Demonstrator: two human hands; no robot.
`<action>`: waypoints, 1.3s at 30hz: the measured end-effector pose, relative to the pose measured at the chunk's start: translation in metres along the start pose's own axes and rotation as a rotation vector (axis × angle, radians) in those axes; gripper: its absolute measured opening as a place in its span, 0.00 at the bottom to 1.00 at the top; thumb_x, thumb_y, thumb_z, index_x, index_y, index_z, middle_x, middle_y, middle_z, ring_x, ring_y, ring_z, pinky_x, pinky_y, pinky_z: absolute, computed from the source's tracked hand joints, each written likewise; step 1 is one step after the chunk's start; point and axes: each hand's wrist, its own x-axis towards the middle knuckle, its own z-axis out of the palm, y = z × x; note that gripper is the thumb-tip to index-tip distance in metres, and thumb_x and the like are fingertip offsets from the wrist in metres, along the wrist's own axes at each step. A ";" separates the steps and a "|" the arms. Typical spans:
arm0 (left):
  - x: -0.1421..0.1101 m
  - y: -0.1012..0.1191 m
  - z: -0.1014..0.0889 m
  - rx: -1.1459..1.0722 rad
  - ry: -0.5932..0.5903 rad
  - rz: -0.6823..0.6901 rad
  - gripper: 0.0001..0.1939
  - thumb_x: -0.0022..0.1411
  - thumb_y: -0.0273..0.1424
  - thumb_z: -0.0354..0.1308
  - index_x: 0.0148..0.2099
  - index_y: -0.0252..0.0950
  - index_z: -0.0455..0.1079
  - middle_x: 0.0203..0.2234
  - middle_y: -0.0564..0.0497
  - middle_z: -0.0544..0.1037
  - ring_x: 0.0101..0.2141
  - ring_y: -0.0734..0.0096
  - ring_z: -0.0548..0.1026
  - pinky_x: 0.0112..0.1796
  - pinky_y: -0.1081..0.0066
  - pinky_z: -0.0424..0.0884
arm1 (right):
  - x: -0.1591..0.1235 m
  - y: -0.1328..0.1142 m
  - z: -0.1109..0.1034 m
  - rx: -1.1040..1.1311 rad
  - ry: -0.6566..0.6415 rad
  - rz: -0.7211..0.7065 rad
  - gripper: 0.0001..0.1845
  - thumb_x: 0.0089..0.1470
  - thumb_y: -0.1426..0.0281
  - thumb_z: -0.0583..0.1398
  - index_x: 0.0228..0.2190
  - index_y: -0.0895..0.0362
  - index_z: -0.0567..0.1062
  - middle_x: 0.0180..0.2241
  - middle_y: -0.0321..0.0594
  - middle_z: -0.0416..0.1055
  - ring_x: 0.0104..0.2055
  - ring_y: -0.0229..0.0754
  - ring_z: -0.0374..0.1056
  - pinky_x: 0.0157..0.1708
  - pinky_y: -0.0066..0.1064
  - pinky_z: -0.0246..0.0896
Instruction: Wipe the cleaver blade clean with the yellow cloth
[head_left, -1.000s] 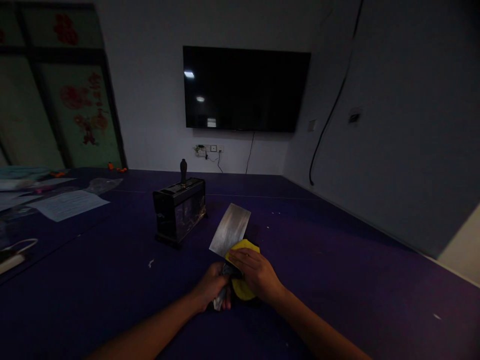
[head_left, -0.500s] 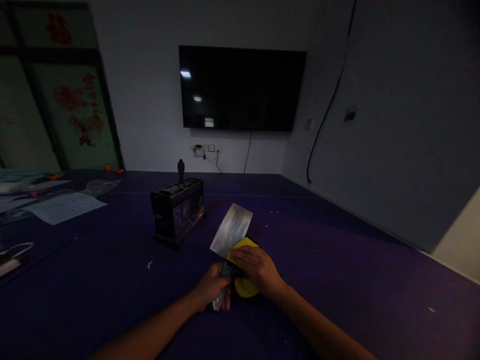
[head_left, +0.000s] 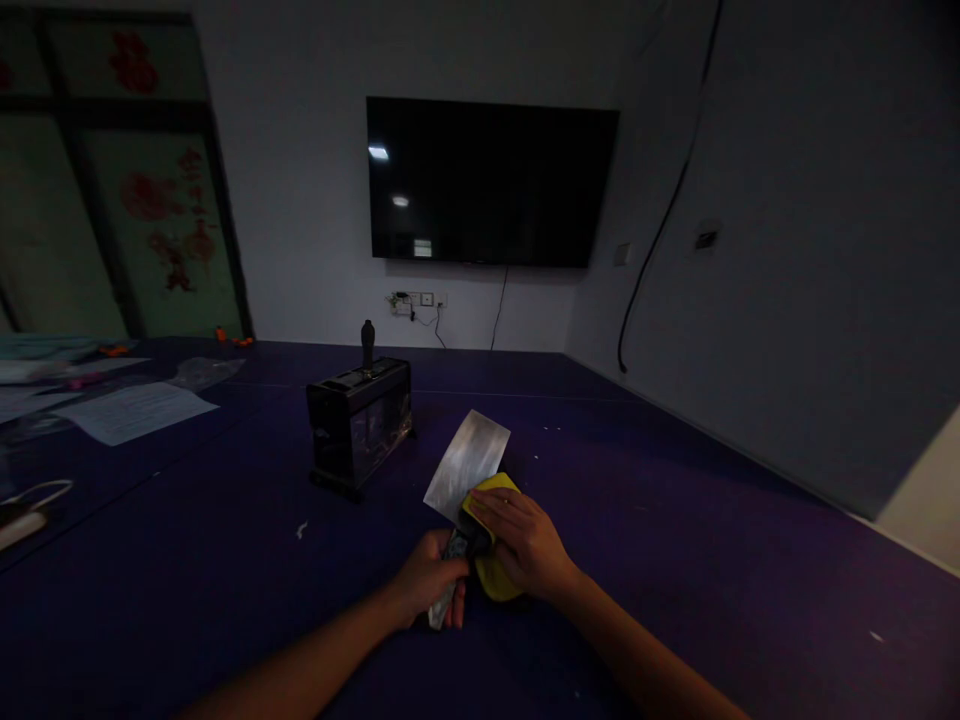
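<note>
My left hand (head_left: 431,580) is wrapped round the handle of a cleaver (head_left: 466,462), whose broad metal blade points up and away from me. My right hand (head_left: 525,545) is closed on a yellow cloth (head_left: 491,575) and presses it against the lower part of the blade near the handle. Both hands work low over the dark purple table (head_left: 675,520), just in front of me.
A black knife block (head_left: 358,420) with one dark handle sticking up stands behind and left of the blade. Papers (head_left: 135,410) and a white cable (head_left: 30,500) lie at the left. A dark wall screen (head_left: 491,180) hangs at the back.
The right hand with the cloth has slid a little up the blade. The cleaver has tilted slightly right; the left hand keeps its grip.
</note>
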 end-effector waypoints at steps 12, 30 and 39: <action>0.001 0.001 0.002 -0.046 0.041 -0.004 0.09 0.48 0.33 0.52 0.32 0.35 0.58 0.09 0.60 0.64 0.08 0.75 0.64 0.10 0.79 0.56 | 0.007 -0.005 0.012 0.057 -0.003 0.033 0.28 0.50 0.80 0.51 0.53 0.56 0.60 0.49 0.48 0.62 0.52 0.47 0.56 0.47 0.42 0.58; 0.000 0.000 0.003 -0.026 0.035 0.012 0.10 0.49 0.35 0.53 0.31 0.35 0.58 0.10 0.60 0.65 0.09 0.74 0.65 0.10 0.79 0.55 | 0.003 -0.012 0.012 -0.057 0.032 0.046 0.22 0.49 0.80 0.53 0.46 0.52 0.70 0.43 0.44 0.67 0.40 0.42 0.63 0.36 0.33 0.64; 0.002 -0.001 -0.001 -0.022 0.000 0.003 0.12 0.48 0.34 0.55 0.34 0.35 0.57 0.10 0.60 0.65 0.09 0.74 0.65 0.10 0.79 0.57 | -0.002 -0.003 0.019 -0.018 0.052 0.032 0.23 0.49 0.80 0.53 0.46 0.52 0.69 0.42 0.43 0.68 0.40 0.42 0.63 0.36 0.33 0.64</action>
